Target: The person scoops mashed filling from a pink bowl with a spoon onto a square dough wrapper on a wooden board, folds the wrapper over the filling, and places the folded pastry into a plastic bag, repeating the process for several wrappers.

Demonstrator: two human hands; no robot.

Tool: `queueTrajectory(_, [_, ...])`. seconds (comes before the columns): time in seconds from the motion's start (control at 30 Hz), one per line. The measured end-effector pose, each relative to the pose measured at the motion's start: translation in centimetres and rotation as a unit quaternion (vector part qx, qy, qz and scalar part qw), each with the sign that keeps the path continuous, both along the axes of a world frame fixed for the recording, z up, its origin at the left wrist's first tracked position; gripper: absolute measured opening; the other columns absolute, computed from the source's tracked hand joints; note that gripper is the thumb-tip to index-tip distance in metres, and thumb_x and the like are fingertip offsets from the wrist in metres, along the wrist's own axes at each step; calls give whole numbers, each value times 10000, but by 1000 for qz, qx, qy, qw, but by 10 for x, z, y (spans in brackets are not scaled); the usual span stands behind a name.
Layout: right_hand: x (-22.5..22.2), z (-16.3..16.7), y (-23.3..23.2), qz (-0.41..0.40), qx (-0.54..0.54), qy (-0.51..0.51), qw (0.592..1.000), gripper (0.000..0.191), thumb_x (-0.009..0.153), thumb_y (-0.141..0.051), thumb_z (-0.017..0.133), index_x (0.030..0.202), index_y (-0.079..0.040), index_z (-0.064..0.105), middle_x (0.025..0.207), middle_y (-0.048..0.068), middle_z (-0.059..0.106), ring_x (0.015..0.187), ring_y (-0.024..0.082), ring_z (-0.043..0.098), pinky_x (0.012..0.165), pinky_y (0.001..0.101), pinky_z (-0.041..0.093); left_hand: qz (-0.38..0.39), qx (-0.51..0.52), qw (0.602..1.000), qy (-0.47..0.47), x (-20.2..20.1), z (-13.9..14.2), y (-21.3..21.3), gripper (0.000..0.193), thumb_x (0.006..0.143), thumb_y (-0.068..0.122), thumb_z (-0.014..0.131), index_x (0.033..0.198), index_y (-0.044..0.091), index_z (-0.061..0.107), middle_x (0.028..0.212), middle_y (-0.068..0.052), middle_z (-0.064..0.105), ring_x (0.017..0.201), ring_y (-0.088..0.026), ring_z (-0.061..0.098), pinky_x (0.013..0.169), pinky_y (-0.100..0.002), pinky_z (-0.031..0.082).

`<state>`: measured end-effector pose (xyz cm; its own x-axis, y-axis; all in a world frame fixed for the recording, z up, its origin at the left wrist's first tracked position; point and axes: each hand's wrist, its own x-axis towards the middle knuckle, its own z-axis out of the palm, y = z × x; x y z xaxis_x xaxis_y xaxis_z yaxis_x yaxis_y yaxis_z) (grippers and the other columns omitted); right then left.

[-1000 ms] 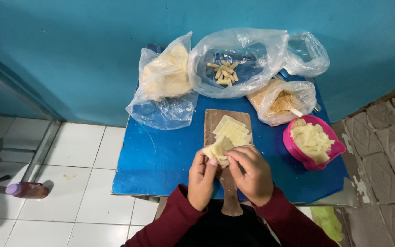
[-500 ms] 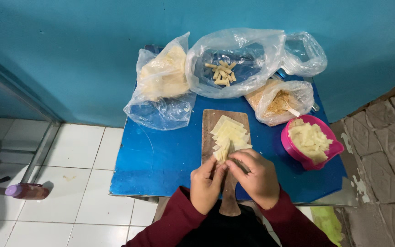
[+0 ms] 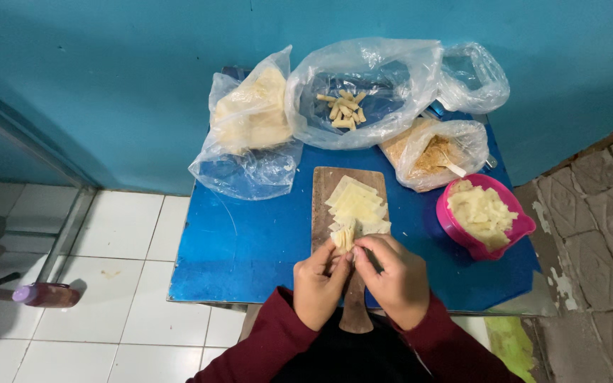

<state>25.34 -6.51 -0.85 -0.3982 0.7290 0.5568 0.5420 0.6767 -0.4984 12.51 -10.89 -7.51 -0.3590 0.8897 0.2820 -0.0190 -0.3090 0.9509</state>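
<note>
Setting: teal painted wall behind a small square blue table, white floor tiles to the left.
Left hand: fingertips pressed together, pinching the near-left edge of a small pale yellow pastry wrapper.
Right hand: fingertips bent in, pinching the wrapper's right side; thumb tip close to the left thumb.
Wrapper's place: just beyond both sets of fingertips, over the near part of the long brown wooden cutting board; both hands are about equally near.
Long axis: cannot tell for the wrapper; the board runs away from the person, handle toward the body.
On the board: stack of flat pale yellow wrappers, touching the pinched one's far side.
Right of board: round pink plastic bowl of pale shredded filling.
Back row: clear plastic bag of small rolled pieces, clear bag of pale sheets, clear bag of brown crumbs.
</note>
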Motion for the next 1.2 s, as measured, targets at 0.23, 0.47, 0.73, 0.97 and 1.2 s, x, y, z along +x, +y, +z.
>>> queueTrajectory(0.23, [4, -3, 6, 39, -63, 26, 997, 90, 929, -84, 677, 1001, -33, 691, 924, 103, 708, 768, 261, 721, 646, 319, 543, 6, -20, 999, -28, -1, -8, 2, 329, 925, -19, 708, 1252, -45, 692, 849, -7, 750, 741, 9, 617, 650, -179, 539])
queueTrajectory(0.47, [10, -25, 19, 77, -243, 117, 960, 113, 988, -102, 621, 995, 1, 665, 882, 52, 683, 728, 98, 693, 622, 267, 538, -60, -27, 984, -167, -5, -20, 7, 324, 958, -26, 645, 1279, -65, 636, 966, -22, 735, 786, -22, 656, 684, -183, 544])
queueTrajectory(0.73, [11, -36, 25, 68, -250, 138, 956, 113, 987, -86, 643, 1021, 16, 677, 851, 71, 628, 727, 89, 571, 625, 248, 452, -96, 0, 976, -196, -9, -15, 7, 381, 961, 7, 650, 1329, -49, 568, 1086, -14, 706, 883, -15, 629, 733, -171, 521])
queueTrajectory(0.97, [4, -15, 15, 80, -209, 130, 966, 71, 962, -61, 640, 1006, -25, 682, 991, 57, 674, 795, 131, 672, 688, 247, 528, -70, -2, 982, -173, -7, -12, 5, 293, 1018, 60, 654, 1282, -65, 634, 1050, -37, 733, 898, -45, 645, 754, -188, 530])
queueTrajectory(1.2, [5, -13, 9, 45, -76, 25, 996, 372, 737, -172, 873, 1011, -31, 666, 956, 81, 657, 747, 164, 669, 658, 260, 540, -4, -26, 999, -39, -5, -5, 2, 180, 986, 58, 665, 1140, -28, 699, 884, -33, 792, 791, -45, 721, 681, -205, 566])
